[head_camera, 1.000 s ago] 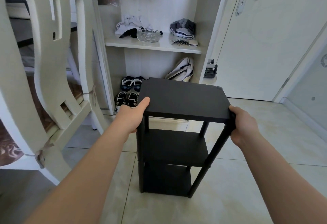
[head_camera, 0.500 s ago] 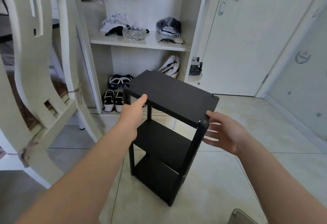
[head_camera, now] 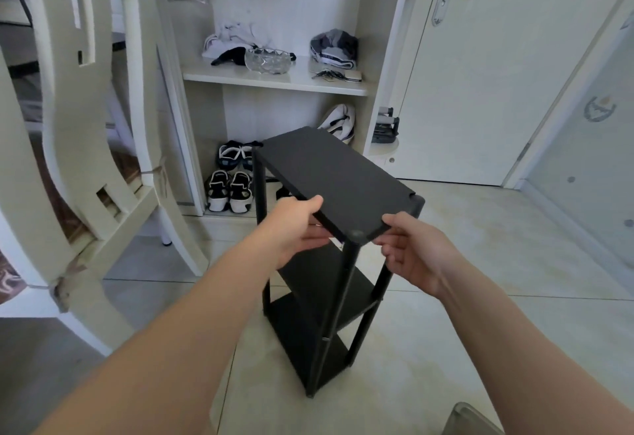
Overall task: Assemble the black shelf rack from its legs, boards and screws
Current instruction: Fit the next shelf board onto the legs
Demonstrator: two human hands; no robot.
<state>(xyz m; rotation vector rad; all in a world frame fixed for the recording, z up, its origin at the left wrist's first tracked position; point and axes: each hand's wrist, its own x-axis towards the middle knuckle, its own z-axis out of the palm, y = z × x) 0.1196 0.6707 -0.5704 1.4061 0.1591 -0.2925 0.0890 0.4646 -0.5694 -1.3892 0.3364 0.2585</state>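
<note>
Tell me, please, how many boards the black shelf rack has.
3: the top board uppermost; the middle board below it; the bottom board lowest. None seems hidden.

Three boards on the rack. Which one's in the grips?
The top board. The left grip pinches its long edge and the right grip its short near end. The middle board and bottom board sit below, untouched.

Shelf rack point(head_camera: 310, 326) stands on floor point(head_camera: 480, 297), centre. Left hand point(head_camera: 295, 225) holds near-left edge of top board point(head_camera: 338, 177), right hand point(head_camera: 415, 252) the near-right corner. Chair point(head_camera: 85, 125) left. Cabinet point(head_camera: 380, 57) behind: shoes point(head_camera: 230, 187) at bottom, bowl point(head_camera: 267, 60) on shelf above. Door point(head_camera: 480, 74) far right.
</note>
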